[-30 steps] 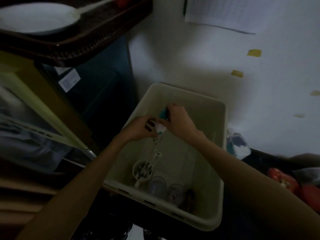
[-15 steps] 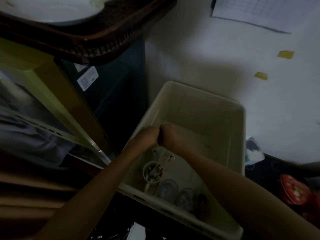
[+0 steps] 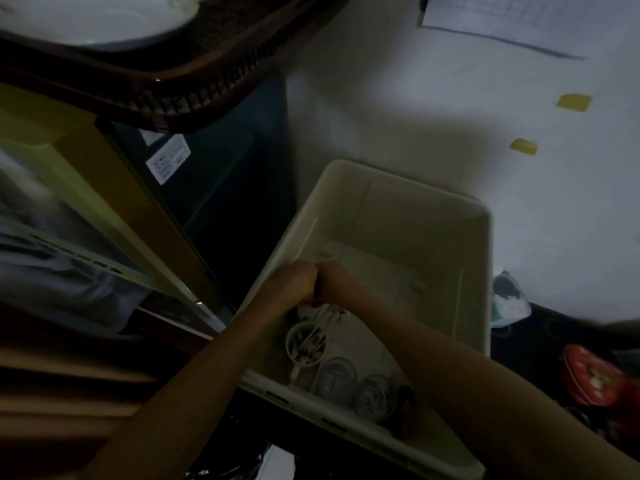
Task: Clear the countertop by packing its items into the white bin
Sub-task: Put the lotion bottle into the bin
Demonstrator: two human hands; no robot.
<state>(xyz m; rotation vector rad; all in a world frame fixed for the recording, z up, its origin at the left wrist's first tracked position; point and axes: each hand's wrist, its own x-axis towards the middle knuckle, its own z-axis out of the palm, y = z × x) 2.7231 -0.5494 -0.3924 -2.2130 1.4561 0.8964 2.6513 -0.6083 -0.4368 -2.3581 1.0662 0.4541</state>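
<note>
Lowered deeper into the bin [image 3: 479,271], both fists, left hand [image 3: 298,283] and right hand [image 3: 335,284], are curled on light, rattly utensils, best gripped mid-handle, above the cup [image 3: 300,353] at 6 o'clock.

A dim home kitchen: a white plate [image 3: 86,19] sits on a dark brown tray [image 3: 194,74], and a white bin [image 3: 478,265] holds a cup of cutlery [image 3: 306,342] beside 2 glass jars [image 3: 353,384].
</note>
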